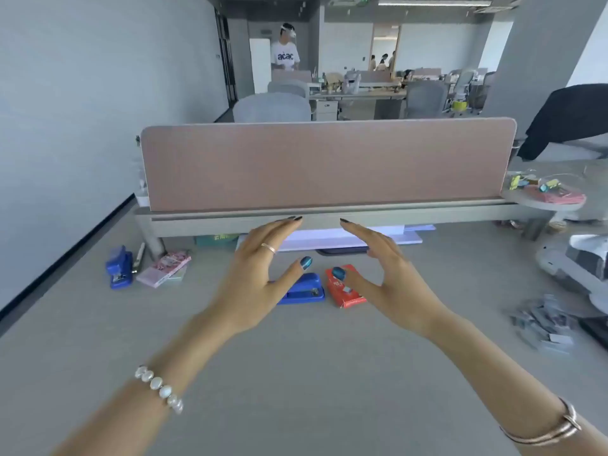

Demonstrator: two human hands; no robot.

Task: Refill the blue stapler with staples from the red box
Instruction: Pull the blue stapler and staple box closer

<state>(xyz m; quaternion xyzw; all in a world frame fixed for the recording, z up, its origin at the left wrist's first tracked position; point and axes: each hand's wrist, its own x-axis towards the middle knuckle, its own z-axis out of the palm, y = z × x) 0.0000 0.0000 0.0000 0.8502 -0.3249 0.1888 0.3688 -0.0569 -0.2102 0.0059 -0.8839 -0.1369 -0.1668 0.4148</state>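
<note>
The grey desk point(296, 373) is seen spread before a pink divider panel point(329, 166), and the task is judged to be at its very start: nothing has been lifted, and every step of the refill appears to be left. The left hand point(260, 278) and the right hand point(388, 278) are held above the desk, palms turned toward each other, with the fingers spread wide and curved; nothing is gripped by either, and no contact with any object can be made out. Between and just beyond them the blue stapler point(304, 289) is seen lying flat and closed on the desk, partly covered by the left thumb. Just beside it, on its right, lies the red box point(345, 291), whose near end looks open, with something pale showing, though its contents cannot be told. A second blue stapler point(119, 268) stands well apart at the far left, near a pink booklet point(164, 268), and a loose heap of staple strips point(543, 324) is blurred at the right edge. The stapler is still to be opened, a strip taken from the box, loaded, and the stapler shut.
</note>
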